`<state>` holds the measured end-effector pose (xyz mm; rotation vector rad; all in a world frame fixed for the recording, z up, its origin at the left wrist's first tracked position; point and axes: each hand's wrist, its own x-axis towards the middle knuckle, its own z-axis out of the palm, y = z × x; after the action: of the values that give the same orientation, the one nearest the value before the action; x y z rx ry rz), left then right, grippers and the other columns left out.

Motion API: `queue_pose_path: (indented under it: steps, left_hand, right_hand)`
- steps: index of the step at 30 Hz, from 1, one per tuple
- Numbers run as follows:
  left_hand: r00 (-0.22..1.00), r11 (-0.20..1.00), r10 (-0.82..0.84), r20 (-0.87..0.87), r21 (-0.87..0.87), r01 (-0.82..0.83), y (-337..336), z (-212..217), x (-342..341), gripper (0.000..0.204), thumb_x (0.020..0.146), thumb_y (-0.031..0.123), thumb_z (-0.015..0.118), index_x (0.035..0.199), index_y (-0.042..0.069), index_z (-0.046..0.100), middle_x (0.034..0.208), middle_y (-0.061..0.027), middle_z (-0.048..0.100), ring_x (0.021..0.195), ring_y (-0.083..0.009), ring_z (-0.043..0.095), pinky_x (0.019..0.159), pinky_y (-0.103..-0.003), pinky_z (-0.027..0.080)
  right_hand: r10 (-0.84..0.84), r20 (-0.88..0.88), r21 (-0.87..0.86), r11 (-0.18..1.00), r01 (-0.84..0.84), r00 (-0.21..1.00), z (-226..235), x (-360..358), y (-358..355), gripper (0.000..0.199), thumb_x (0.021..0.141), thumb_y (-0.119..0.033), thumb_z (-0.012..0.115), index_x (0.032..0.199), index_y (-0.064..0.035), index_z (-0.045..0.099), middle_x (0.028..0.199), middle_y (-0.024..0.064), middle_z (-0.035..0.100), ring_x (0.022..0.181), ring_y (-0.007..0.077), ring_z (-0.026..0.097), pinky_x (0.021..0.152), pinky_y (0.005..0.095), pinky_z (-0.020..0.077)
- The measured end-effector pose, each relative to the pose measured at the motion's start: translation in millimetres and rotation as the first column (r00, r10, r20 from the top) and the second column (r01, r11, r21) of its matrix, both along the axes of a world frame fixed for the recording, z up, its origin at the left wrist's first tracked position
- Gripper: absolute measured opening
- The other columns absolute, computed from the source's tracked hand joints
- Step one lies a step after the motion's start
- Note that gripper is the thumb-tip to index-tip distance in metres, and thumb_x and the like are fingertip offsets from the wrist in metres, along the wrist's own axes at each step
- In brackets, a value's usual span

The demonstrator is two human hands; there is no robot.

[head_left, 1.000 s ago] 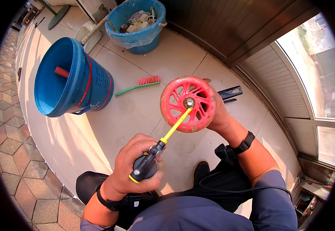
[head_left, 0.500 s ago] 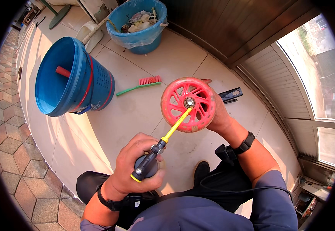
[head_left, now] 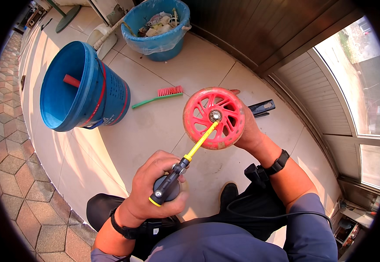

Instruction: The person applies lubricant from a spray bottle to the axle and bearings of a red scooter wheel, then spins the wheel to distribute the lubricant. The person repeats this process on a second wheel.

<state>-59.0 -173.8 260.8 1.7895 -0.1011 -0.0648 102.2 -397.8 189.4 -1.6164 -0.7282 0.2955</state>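
— Red plastic, that wheel [head_left: 214,118]: round, with curved spokes and a worn, dusty rim, and a small metal hub at its centre. The right hand [head_left: 247,131] is behind it, fingers wrapped around the far edge, holding it up above the pale floor tiles [head_left: 155,131].

— And the tool?

— A screwdriver [head_left: 185,161] with a yellow shaft and a chunky black handle with a yellow end. The left hand [head_left: 155,187] is closed in a full fist around the handle, below and left of the wheel. The tip sits right at the hub.

— So which step is this, would you say?

— I'd judge it's working the fastener or bearing at the wheel's centre. The tip looks seated; the next move probably calls for steady pressure along the shaft while the right hand keeps the wheel from spinning. A slip could send the tip into the spokes.

— What else lies around the wheel?

— Left of it, a green-handled brush [head_left: 158,96] with red bristles lies flat on the tiles. Further left, a big blue bucket [head_left: 85,87] tipped on its side, smooth plastic with red bands. Beyond the wheel, a second blue bucket [head_left: 157,26] lined with thin film and holding crumpled rubbish. Just right of the wheel, a dark metal bracket [head_left: 262,107] peeks out.
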Motion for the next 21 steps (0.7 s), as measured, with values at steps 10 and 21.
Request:
queue_pose_path:
  steps: [10,21]
  left_hand:
    - [1.0,1.0,-0.008,0.003,-0.004,0.008,-2,0,1,0.041,0.07,0.019,0.075,0.106,0.002,0.064,0.102,-0.012,0.069,0.096,-0.0259,0.063,0.087,-0.038,0.052]
    - [0.997,0.999,-0.031,0.074,-0.033,0.034,6,-1,3,0.052,0.066,0.004,0.075,0.115,0.0,0.06,0.106,-0.0132,0.067,0.088,-0.022,0.065,0.08,-0.034,0.055]
  right_hand:
    - [-0.056,0.121,-0.079,0.995,0.066,0.991,-23,0,-11,0.046,0.081,-0.008,0.078,0.124,-0.0025,0.062,0.116,0.0146,0.069,0.103,0.0336,0.066,0.089,0.0404,0.0528]
    - [-0.063,0.35,-0.14,0.983,0.119,0.935,-20,-1,-15,0.045,0.079,-0.006,0.079,0.122,-0.0035,0.062,0.117,0.0149,0.066,0.104,0.0357,0.063,0.091,0.0428,0.051]
